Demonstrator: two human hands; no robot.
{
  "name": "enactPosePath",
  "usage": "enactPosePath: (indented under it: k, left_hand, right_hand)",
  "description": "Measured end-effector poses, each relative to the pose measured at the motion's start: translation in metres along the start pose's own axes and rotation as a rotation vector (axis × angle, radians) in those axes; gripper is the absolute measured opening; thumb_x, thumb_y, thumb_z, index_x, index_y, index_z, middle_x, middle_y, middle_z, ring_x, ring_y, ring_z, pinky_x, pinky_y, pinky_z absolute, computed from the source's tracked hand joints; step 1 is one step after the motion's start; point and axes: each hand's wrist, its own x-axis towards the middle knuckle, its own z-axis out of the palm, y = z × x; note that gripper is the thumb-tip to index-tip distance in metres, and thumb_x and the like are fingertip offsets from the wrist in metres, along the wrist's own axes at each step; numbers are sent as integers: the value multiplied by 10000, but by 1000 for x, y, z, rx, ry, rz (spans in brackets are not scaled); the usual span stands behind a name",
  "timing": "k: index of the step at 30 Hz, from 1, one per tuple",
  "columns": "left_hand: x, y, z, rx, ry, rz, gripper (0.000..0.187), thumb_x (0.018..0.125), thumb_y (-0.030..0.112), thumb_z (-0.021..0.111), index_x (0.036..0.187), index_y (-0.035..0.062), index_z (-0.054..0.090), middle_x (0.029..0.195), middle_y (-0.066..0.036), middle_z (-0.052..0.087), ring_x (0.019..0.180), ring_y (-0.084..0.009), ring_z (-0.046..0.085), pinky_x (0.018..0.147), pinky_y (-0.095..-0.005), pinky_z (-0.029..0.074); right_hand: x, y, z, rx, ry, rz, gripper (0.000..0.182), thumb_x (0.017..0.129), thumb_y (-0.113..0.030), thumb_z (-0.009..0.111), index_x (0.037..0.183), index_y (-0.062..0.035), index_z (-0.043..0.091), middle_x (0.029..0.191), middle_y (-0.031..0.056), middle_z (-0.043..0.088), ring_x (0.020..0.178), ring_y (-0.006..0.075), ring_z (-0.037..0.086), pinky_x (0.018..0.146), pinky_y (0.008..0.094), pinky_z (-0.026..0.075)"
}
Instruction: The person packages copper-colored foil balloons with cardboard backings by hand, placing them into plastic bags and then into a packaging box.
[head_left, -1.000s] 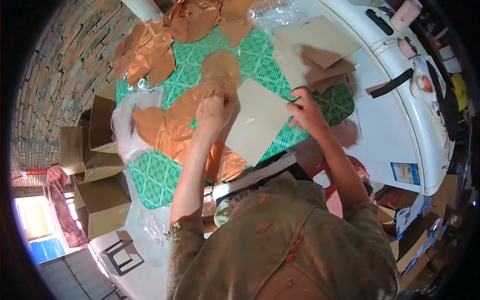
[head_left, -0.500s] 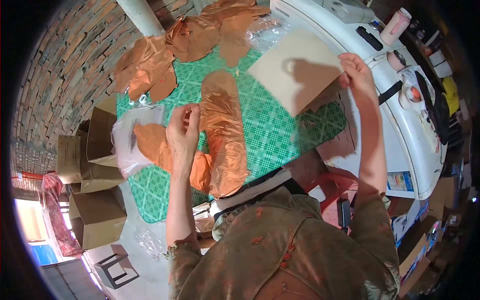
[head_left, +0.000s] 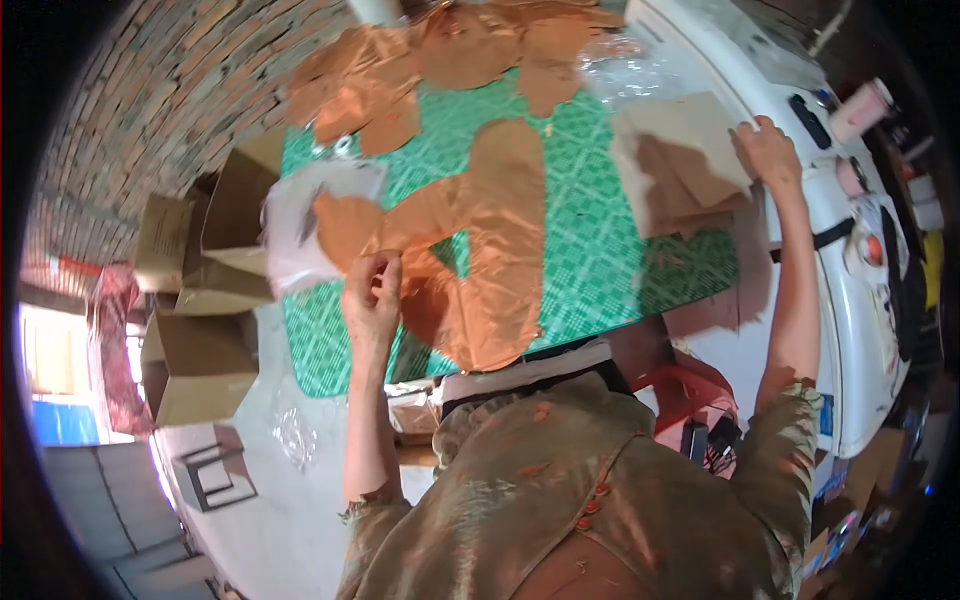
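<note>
Lying on green plaid cloth (head_left: 585, 235), orange foil (head_left: 508, 240) gleams near brickwork (head_left: 190, 120).

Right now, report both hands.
Left hand: curled at the orange sheet; cannot tell if gripping.
Right hand: at the beige card's edge; cannot tell if gripping.

No readable text or labels.

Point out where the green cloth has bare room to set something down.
Bare green cloth shows between the large orange sheet and the beige sheets; a smaller patch lies just below the plastic pile at left. The far edge is crowded with orange pieces.
</note>
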Motion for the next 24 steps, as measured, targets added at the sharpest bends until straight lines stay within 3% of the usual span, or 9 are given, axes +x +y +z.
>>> enactPosePath:
  k: [4, 5, 9, 12, 15, 19, 22, 23, 24]
  left_hand:
    - [-18, 9, -14, 148, 7, 87, 110, 950, 90, 692, 1028, 19, 722, 940, -121, 698, 841, -236, 682, 722, -334, 527]
    - [-23, 1, -16, 152, -3, 100, 130, 921, 81, 706, 1038, 26, 718, 993, -137, 683, 915, -298, 664, 774, -372, 524]
    - [-39, 1, -20, 322, -110, 174, 246, 878, 122, 742, 1109, 49, 696, 1158, -143, 652, 1080, -349, 589, 943, -453, 460]
    - [-44, 2, -16, 449, -187, 259, 299, 896, 140, 738, 1176, 45, 687, 1240, -155, 623, 1191, -344, 567, 1027, -450, 429]
    - [-48, -3, -7, 510, -232, 348, 418, 863, 198, 757, 1245, 57, 659, 1388, -180, 554, 1324, -370, 487, 1099, -503, 365]
    - [-51, -14, -2, 539, -278, 369, 450, 896, 243, 741, 1295, 58, 642, 1429, -190, 526, 1372, -372, 460, 1130, -523, 341]
    - [-46, -15, -6, 539, -278, 369, 445, 901, 243, 737, 1301, 74, 642, 1422, -179, 535, 1373, -372, 462, 1128, -529, 347]
    - [-47, -15, -5, 529, -288, 366, 442, 902, 241, 736, 1303, 79, 642, 1418, -173, 540, 1374, -370, 463, 1126, -527, 350]
    - [-49, -14, -4, 518, -299, 362, 440, 904, 239, 735, 1305, 85, 642, 1413, -168, 544, 1374, -368, 465, 1123, -525, 353]
  right_hand:
    - [23, -5, 23, -41, -184, -33, 720, 970, -613, 456, 1390, -34, 534, 1277, 299, 650, 1221, 470, 597, 1023, 519, 465]
    - [29, -2, 33, -22, -235, -36, 734, 973, -626, 442, 1395, -31, 524, 1288, 304, 644, 1228, 471, 596, 1023, 523, 462]
    - [35, 7, 56, 46, -188, -46, 748, 972, -650, 428, 1366, -23, 530, 1290, 314, 637, 1224, 472, 597, 1026, 527, 453]
    - [34, 8, 52, 19, -293, -26, 792, 975, -648, 452, 1452, -18, 479, 1349, 325, 600, 1273, 484, 558, 1071, 481, 424]
    - [30, 10, 55, 28, -252, -51, 678, 976, -625, 441, 1328, -56, 554, 1265, 259, 660, 1200, 463, 603, 1018, 539, 458]
    - [-7, -50, 13, -265, 40, -1, 569, 984, -527, 510, 1318, -75, 601, 1328, 174, 633, 1298, 403, 540, 1001, 568, 474]
    - [-2, -81, 5, -135, 335, -283, 429, 980, -387, 581, 1259, -67, 646, 1271, 158, 663, 1224, 391, 583, 983, 538, 484]
    - [4, -99, 5, 10, 477, -567, 301, 965, -256, 612, 1176, -51, 678, 1189, 153, 685, 1139, 378, 608, 960, 516, 485]
    - [1, -128, 2, 93, 496, -664, 269, 957, -227, 612, 1146, -50, 685, 1160, 149, 689, 1107, 377, 611, 944, 509, 484]
